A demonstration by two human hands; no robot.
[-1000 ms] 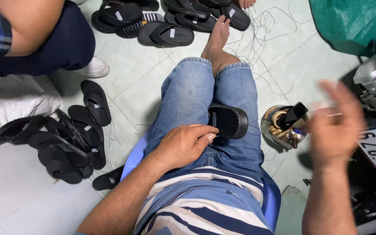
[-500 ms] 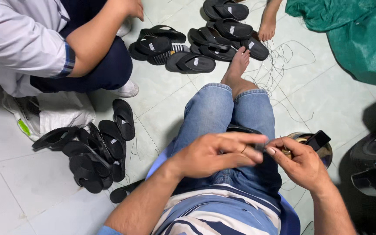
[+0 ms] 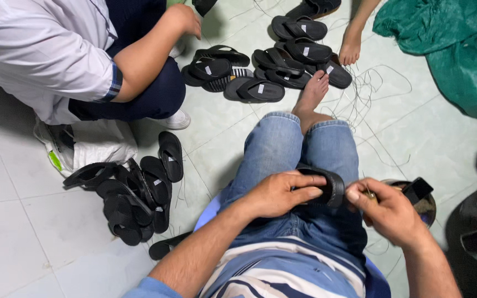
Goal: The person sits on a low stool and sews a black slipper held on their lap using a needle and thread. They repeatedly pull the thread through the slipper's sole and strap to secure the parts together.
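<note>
Black sandal (image 3: pixel 327 187) on lap, left hand (image 3: pixel 274 194) gripping it. Right hand (image 3: pixel 390 212) pinches a small item at the sandal's right edge, can't tell what. Sandal pile (image 3: pixel 133 196) on floor left, metal tin (image 3: pixel 423 201) right; bare tile beyond the knees.

matt black rubbery sandal (image 3: pixel 327 186), faded blue denim jeans (image 3: pixel 282 152), glossy pale floor tiles (image 3: pixel 40 226), crumpled green cloth (image 3: pixel 448 49)
</note>
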